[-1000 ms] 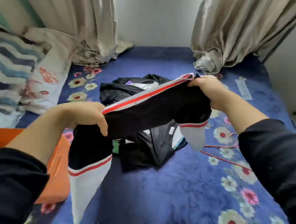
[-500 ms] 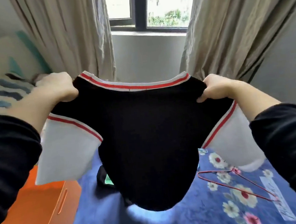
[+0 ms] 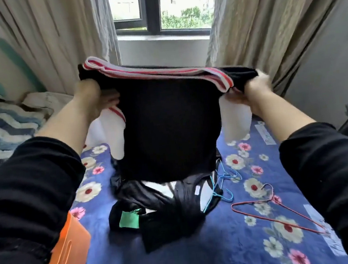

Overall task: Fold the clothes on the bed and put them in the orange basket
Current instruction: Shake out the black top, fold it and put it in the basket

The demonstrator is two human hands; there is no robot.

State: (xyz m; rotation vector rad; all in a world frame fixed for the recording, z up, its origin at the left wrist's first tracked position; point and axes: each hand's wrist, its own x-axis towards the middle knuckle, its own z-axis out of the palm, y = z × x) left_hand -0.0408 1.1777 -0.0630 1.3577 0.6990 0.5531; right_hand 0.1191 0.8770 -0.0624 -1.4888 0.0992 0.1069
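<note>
Black shirt [image 3: 168, 128] hangs between left hand [image 3: 94, 99] and right hand [image 3: 254, 90], gripped at both shoulders

Garment worn: a black long-sleeved top, plain matte fabric. The left sleeve [image 3: 31, 190] ends bunched at mid-forearm, with horizontal creases across it. The right sleeve [image 3: 333, 168] ends at the same level, its cuff edge rounded and thick. Below both cuffs the forearms are bare; left hand [image 3: 94, 99] and right hand [image 3: 252, 91] are uncovered.
</note>
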